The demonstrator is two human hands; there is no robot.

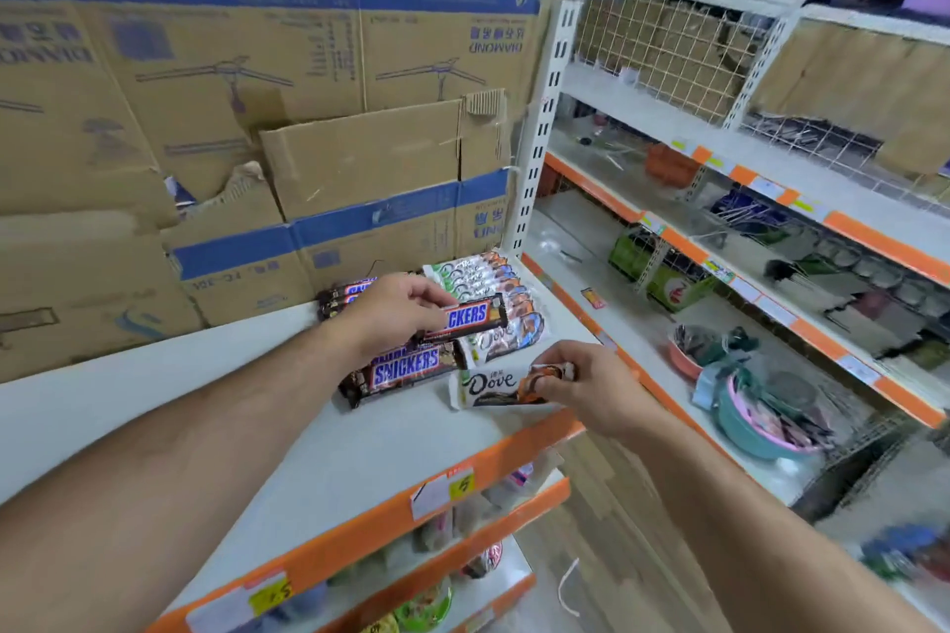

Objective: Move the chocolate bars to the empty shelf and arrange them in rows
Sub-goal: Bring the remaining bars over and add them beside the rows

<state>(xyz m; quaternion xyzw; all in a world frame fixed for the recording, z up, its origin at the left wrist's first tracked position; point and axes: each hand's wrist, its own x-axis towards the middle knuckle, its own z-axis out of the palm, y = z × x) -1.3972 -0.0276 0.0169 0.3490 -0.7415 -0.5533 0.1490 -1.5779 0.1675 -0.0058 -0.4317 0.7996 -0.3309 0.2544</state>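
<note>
White-painted metal is forming the shelf [334, 452] on which the chocolate bars are gathering. The left hand [393, 311] is holding one Snickers bar [470, 316]. Its fingers [421, 296] are curling round the left part of the wrapper, and the rest of the bar is sticking out to the right, past the fingertips. Whether this bar is touching the ones below it, I cannot tell.

Just under these fingers, toward the person, two more Snickers bars [406, 370] are lying on the shelf side by side. Beyond the fingers, toward the back, a row of Dove bars [483, 280] is lying packed closely together, and to the left of it more Snickers wrappers [344, 296] are showing behind the wrist.

The right hand [599, 386] is pinching a single Dove bar [488, 386] by its right end — thumb and fingertips [552, 378] are pressing together on the orange part of the wrapper. This bar is stretching away from the fingers to the left, low over the front of the shelf, its far end just beside the near Snickers bars.

Below the right fingers an orange strip [514, 447] is running along the shelf edge, with a yellow price label [461, 484] on it. Behind everything, brown cardboard boxes [231, 82] are standing.
</note>
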